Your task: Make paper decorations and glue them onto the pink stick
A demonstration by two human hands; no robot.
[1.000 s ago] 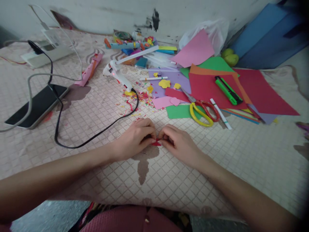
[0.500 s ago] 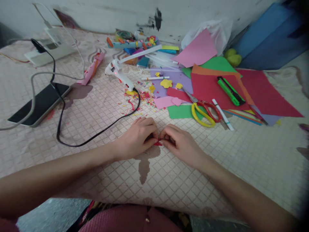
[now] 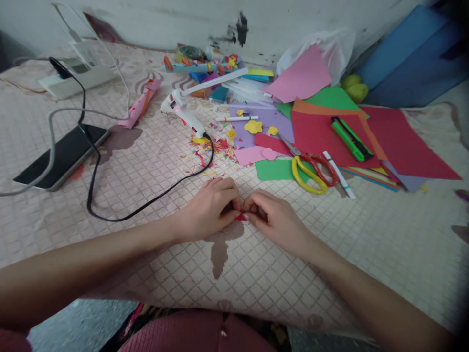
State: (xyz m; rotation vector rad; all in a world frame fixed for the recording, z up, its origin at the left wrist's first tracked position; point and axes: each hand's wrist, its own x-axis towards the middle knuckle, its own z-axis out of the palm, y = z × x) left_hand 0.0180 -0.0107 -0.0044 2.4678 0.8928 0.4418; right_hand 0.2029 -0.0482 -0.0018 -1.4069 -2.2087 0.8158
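Observation:
A small red piece of paper point(image 3: 241, 217) is pinched between my two hands, low over the cloth; most of it is hidden by the fingers. My left hand point(image 3: 214, 205) grips its left side, thumb and fingertips pressed together. From the other side my right hand point(image 3: 273, 217) holds it in a similar pinch, the fingertips nearly meeting those of the left. Beyond the hands lie tiny colored paper scraps point(image 3: 216, 146) and a white glue gun point(image 3: 186, 117) with a lit red light. Scissors point(image 3: 309, 171) with yellow and red handles rest to the right.
Colored paper sheets point(image 3: 315, 137) carry a green utility knife point(image 3: 351, 139). A white pen point(image 3: 339, 173) lies beside the scissors. The black cord point(image 3: 146, 199) loops left of my hands, near a phone point(image 3: 62, 156) and a power strip point(image 3: 76, 80). Yellow paper flowers point(image 3: 253, 127) sit mid-table.
Both hands keep almost the same pinch on the red paper. The whole view has shifted very slightly; the objects on the table stay in place.

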